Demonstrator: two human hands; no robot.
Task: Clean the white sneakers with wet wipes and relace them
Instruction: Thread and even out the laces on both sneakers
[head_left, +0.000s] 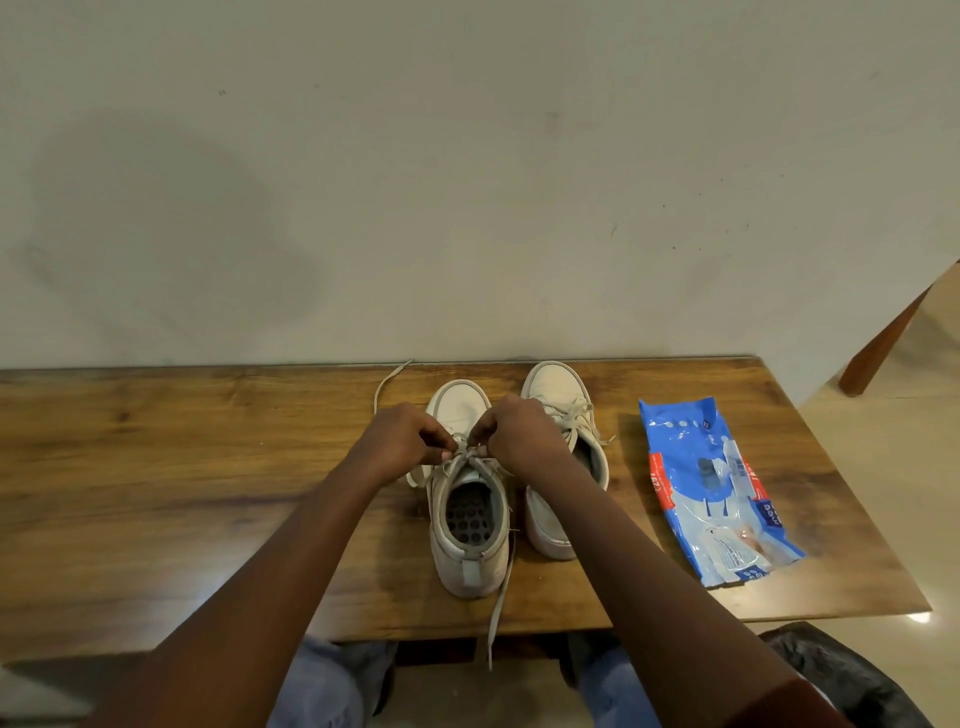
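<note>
Here, a plain pale wall (467, 156) fills the upper half of the view, and below it a wooden table (156, 493) runs across the frame. On the table's right part lies a blue pack of wet wipes (691, 467), flat and well apart from the hands. Two white sneakers stand side by side near the middle, toes toward the wall: the nearer sneaker (467, 551), its opening facing up, and the farther sneaker (556, 389) just to its right, which looks already laced.

Both hands are close together over the top eyelets of the nearer sneaker. The left hand (400, 436) and the right hand (519, 431) each pinch the lace (501, 587) where it crosses. The fingers hide the crossing, so I cannot tell whether it is being threaded or knotted.

I judge this to be late in the relacing. One lace end hangs over the table's front edge by the knees, and the other curls toward the back edge. The ends look uneven, so a knot tied now may leave one side short. The hanging end could also catch on a knee and drag the shoe, and a sharp pull could tip it against its neighbour.
</note>
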